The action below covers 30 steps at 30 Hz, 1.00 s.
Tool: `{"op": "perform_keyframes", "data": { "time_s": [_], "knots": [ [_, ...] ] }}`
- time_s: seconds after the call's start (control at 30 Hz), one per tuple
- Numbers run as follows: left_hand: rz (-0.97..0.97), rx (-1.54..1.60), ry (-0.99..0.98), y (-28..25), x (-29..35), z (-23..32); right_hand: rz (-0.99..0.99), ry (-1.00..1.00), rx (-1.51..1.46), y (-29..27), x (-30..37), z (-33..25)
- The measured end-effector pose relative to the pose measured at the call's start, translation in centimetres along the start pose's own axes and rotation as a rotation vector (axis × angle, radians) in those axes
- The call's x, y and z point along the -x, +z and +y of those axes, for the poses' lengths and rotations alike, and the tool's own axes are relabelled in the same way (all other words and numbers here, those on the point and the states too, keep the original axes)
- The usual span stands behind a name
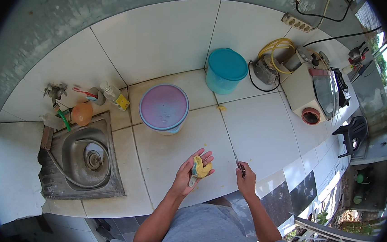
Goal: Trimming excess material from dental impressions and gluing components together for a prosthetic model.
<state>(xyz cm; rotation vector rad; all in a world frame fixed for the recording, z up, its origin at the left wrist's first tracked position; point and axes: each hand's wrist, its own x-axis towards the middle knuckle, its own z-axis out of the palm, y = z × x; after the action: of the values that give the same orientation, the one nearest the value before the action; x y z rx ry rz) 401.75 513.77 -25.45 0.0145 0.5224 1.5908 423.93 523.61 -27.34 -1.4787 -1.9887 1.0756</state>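
Near the counter's front edge, my left hand (pixel 185 178) is turned palm up, its fingers partly curled. It holds a lumpy yellow piece (pixel 202 168) whose exact kind I cannot make out. Against that piece lies a bluish-grey item with a pale rounded handle-like end (pixel 192 180), also in my left hand. My right hand (pixel 247 180) is closed around the dark handle of a knife (pixel 236 157). The thin blade points away from me, apart from the yellow piece. Small yellow bits (pixel 221 108) lie on the white tiled counter (pixel 173 150).
A tub with a purple lid (pixel 163 106) and a turquoise lidded bucket (pixel 228 70) stand behind my hands. At left are a steel sink (pixel 92 158), a soap bottle (pixel 115 96) and a tap (pixel 55 92). A cream-coloured machine (pixel 302 89) with yellow hose stands at right.
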Motion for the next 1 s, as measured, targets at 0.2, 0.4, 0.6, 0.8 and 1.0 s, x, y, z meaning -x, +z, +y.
{"op": "perform_keyframes", "data": {
  "time_s": [0.2,0.4,0.6,0.8,1.0],
  "knots": [
    [-0.232,-0.23,0.139,3.6,2.0,2.8,-0.059,-0.255,-0.126,-1.1,2.5,-10.6],
    [-0.34,-0.485,0.315,6.7,3.9,3.7,-0.107,-0.353,-0.343,-1.9,3.5,-13.3],
    [-0.183,-0.36,0.376,7.8,3.4,1.2,-0.18,-0.493,-0.251,-0.4,2.3,-14.2],
    [0.398,-0.692,0.669,8.8,2.2,-2.8,-0.266,-0.499,-0.249,-0.8,1.0,-12.1],
    [0.397,-0.194,0.237,8.1,-0.6,-3.2,-0.301,-0.367,-0.229,-2.9,-0.2,-11.9]
  ]
}}
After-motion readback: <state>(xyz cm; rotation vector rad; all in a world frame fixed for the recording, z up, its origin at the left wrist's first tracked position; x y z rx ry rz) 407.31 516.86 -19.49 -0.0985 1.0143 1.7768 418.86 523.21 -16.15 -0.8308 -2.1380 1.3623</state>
